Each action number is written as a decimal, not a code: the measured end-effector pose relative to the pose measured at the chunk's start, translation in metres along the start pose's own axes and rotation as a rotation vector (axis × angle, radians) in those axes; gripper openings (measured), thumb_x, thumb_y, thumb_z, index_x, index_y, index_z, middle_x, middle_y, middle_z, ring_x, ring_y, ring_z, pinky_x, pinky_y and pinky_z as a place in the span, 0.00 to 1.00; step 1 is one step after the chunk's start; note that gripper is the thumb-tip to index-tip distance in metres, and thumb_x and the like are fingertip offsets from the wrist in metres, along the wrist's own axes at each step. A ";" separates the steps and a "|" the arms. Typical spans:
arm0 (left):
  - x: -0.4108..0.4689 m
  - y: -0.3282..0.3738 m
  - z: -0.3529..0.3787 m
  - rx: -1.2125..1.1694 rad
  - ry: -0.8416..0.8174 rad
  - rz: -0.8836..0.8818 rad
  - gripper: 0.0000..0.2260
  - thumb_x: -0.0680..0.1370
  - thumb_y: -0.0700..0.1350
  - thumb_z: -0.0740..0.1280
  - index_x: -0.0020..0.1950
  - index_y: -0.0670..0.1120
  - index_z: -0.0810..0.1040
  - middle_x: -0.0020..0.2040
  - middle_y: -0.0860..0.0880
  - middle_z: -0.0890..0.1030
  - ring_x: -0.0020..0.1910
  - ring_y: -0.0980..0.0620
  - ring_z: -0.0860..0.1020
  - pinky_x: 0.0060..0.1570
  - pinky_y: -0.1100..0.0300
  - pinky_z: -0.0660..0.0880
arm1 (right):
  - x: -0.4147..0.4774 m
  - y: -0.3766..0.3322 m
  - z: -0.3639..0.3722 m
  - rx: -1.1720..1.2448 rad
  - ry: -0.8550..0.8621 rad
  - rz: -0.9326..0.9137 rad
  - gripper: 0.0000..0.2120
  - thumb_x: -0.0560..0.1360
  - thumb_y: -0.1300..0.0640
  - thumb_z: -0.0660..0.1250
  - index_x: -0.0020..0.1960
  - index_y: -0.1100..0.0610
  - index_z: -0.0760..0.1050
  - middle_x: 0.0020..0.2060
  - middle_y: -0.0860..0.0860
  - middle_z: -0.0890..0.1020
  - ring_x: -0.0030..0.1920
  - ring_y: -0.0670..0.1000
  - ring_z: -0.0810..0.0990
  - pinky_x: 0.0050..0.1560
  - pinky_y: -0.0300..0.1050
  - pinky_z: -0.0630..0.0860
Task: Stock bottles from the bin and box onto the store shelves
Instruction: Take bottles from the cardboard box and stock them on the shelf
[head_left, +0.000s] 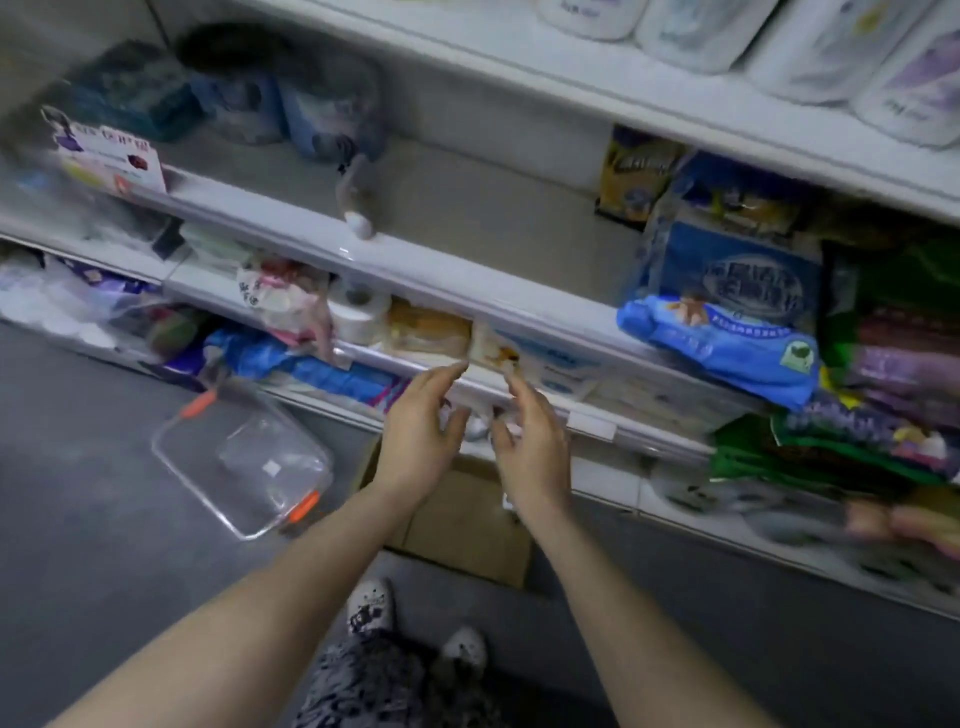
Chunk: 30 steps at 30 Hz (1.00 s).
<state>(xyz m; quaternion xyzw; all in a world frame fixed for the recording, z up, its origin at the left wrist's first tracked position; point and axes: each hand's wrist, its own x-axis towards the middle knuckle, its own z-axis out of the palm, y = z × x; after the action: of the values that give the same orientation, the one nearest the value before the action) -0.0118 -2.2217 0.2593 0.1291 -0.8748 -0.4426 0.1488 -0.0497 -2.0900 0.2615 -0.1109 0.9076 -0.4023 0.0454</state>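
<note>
**Both hands empty at the lower shelf edge, one bottle on the shelf above**

The bottle (354, 189) is pale and blurred, with a white cap (358, 224). It seems to lie on its side on the bare grey middle shelf (478, 228), well above the hands. Its long axis runs front to back, and the cap points at the shelf's front lip.

The left hand (421, 431) and right hand (532, 441) hover side by side over the open cardboard box (467, 519) on the floor. Their fingers are loose and slightly apart and hold nothing, with the tips near the lower shelf's white rail (587, 423). Something small and white shows between the hands, too blurred to name.

The clear bin (244, 457) with orange latches sits tilted on the floor to the left. Blue packs (727, 322) and green packs (883, 312) crowd the middle shelf's right end, and a paper roll (358, 312) sits beneath it
</note>
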 end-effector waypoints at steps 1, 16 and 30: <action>-0.006 -0.009 0.009 0.003 -0.029 -0.021 0.22 0.75 0.36 0.70 0.69 0.45 0.75 0.60 0.46 0.79 0.54 0.49 0.79 0.56 0.51 0.77 | -0.004 0.014 0.007 -0.008 -0.001 0.024 0.26 0.75 0.64 0.69 0.72 0.53 0.71 0.66 0.51 0.78 0.64 0.53 0.77 0.63 0.56 0.75; -0.073 -0.168 0.168 0.022 -0.399 -0.170 0.25 0.73 0.40 0.70 0.71 0.49 0.73 0.61 0.47 0.79 0.60 0.49 0.78 0.58 0.49 0.77 | -0.061 0.200 0.110 -0.089 -0.194 0.403 0.27 0.75 0.67 0.66 0.73 0.54 0.70 0.64 0.54 0.79 0.60 0.54 0.79 0.59 0.42 0.72; -0.091 -0.302 0.302 0.032 -0.593 -0.262 0.27 0.76 0.40 0.70 0.74 0.50 0.69 0.67 0.50 0.76 0.64 0.53 0.75 0.64 0.51 0.75 | -0.038 0.367 0.201 -0.213 -0.208 0.508 0.30 0.75 0.65 0.68 0.75 0.51 0.67 0.66 0.52 0.77 0.64 0.54 0.77 0.65 0.48 0.73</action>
<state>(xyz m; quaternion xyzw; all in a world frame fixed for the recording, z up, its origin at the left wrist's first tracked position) -0.0123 -2.1403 -0.1705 0.1086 -0.8629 -0.4623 -0.1730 -0.0390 -1.9868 -0.1455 0.0750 0.9340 -0.2669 0.2253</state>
